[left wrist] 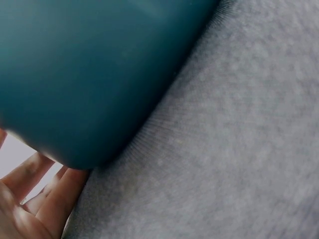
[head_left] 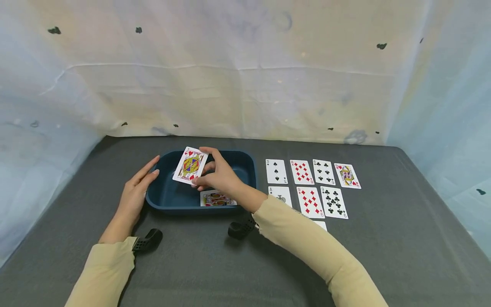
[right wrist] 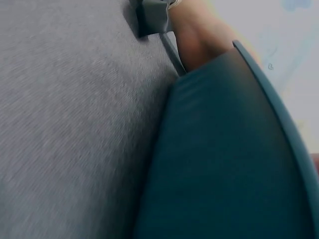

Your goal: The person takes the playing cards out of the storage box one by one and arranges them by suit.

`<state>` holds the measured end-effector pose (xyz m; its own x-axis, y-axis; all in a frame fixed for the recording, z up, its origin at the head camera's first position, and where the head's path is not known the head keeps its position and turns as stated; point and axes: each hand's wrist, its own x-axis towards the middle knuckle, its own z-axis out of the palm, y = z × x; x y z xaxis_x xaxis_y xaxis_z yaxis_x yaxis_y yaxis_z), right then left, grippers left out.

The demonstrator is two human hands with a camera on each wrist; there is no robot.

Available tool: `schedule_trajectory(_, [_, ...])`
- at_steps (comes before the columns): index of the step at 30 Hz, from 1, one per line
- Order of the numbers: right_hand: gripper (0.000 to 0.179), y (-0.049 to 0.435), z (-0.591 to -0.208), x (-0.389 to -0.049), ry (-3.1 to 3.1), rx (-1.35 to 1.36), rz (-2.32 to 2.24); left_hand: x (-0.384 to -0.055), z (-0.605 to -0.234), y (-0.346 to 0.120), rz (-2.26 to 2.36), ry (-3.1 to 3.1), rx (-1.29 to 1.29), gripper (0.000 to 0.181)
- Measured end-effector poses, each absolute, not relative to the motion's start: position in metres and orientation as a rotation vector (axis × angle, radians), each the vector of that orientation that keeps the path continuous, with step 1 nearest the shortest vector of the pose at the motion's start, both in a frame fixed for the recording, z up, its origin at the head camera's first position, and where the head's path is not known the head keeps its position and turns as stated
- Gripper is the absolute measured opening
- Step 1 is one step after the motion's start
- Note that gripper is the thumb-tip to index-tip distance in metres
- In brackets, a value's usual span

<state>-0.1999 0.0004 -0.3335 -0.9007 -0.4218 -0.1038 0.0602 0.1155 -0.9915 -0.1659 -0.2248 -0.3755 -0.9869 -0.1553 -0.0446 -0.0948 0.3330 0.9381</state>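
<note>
My right hand pinches a playing card, a face card of hearts, between thumb and fingers. The card is face up and tilted over the dark blue tray. Another face card lies sideways inside the tray, at its near side. At the tray's left end, my left hand rests against the outer wall, fingers extended. In the left wrist view, the fingers of that hand touch the tray's corner. The tray's wall fills much of the right wrist view, which hides the held card.
Right of the tray, face-up cards lie in rows on the grey cloth, among them a three of spades, a nine of diamonds and a nine of clubs. My right sleeve partly covers the lowest ones. A cloth backdrop stands behind.
</note>
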Motion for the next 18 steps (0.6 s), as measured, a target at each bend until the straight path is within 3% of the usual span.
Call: schedule_trajectory(18, [0.071, 0.098, -0.317, -0.184, 2.198, -0.416, -1.877, -0.164, -0.377, -0.23, -1.803, -2.532, 0.139, 0.054])
